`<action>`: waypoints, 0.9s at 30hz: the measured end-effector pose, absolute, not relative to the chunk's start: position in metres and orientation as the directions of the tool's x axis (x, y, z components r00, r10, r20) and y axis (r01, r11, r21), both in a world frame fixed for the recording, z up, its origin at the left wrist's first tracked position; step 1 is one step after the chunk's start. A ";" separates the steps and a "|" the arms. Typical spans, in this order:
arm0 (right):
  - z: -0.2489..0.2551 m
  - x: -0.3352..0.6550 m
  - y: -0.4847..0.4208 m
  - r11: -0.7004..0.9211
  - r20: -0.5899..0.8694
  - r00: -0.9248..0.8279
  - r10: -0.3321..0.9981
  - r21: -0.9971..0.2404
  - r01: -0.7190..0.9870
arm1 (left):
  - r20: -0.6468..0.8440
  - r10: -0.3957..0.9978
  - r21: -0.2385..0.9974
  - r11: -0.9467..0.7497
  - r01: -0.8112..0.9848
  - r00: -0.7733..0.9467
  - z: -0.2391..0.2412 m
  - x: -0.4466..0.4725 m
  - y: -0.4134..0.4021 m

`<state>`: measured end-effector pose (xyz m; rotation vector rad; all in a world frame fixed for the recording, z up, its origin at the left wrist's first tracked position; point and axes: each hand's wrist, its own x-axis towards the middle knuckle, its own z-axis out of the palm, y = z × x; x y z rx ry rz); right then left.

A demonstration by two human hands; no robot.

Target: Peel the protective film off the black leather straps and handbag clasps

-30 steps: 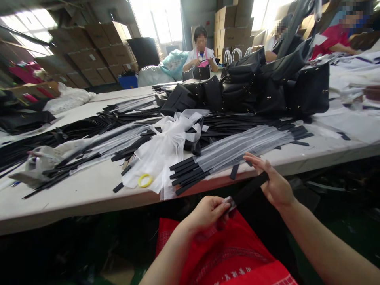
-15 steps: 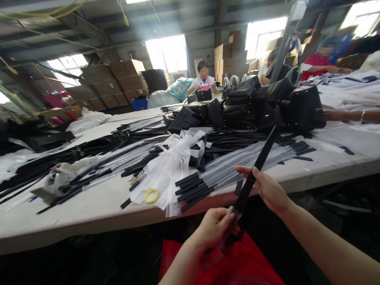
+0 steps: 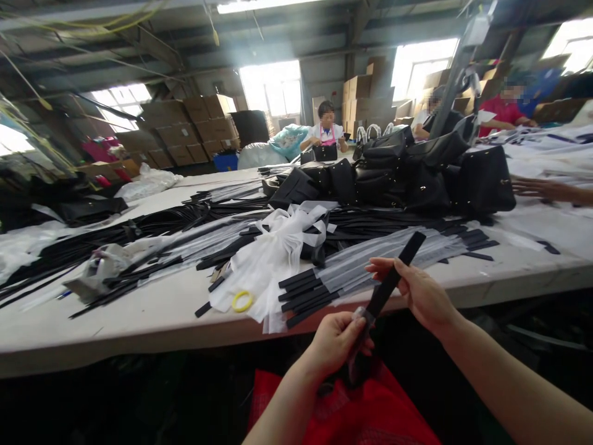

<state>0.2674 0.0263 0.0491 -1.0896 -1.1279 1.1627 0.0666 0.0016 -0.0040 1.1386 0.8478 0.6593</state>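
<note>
Over my lap, in front of the table edge, I hold a black strap (image 3: 399, 267) that slants up to the right. My left hand (image 3: 339, 341) pinches its lower end, where a bit of clear plastic sleeve shows. My right hand (image 3: 419, 293) curls round the strap's middle. Just beyond my hands, several black straps in clear sleeves (image 3: 365, 262) lie on the white table (image 3: 152, 318).
A white plastic bag (image 3: 273, 256) and a yellow ring (image 3: 242, 301) lie on the table. Black handbags (image 3: 417, 167) are piled at the back right. Loose black straps (image 3: 106, 238) spread to the left. Other people work at the far side, and someone's arm (image 3: 551, 190) reaches in from the right.
The strap has swung up from low and flat to a steep slant, then dropped slightly. My hands have risen toward the table edge. The camera has tilted upward.
</note>
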 end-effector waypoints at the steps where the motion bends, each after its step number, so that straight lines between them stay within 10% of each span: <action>1: 0.048 0.263 0.022 0.062 0.061 0.011 0.998 -0.996 -0.072 | -0.234 0.813 0.951 0.304 -0.046 0.534 -0.003 0.068 0.002; 8: 0.027 0.234 -0.002 -0.170 -0.154 -0.409 0.899 -0.985 -0.002 | -0.223 0.847 0.929 0.335 -0.158 0.483 0.002 0.069 0.004; 16: 0.020 0.231 -0.001 -0.010 -0.081 -0.416 0.906 -0.985 0.170 | -0.187 0.860 0.887 0.355 -0.294 0.475 0.005 0.068 0.002; 27: 0.092 0.416 0.082 0.129 0.101 0.490 0.866 -0.991 -0.024 | -0.450 0.481 0.877 0.397 0.271 0.752 -0.012 -0.005 -0.008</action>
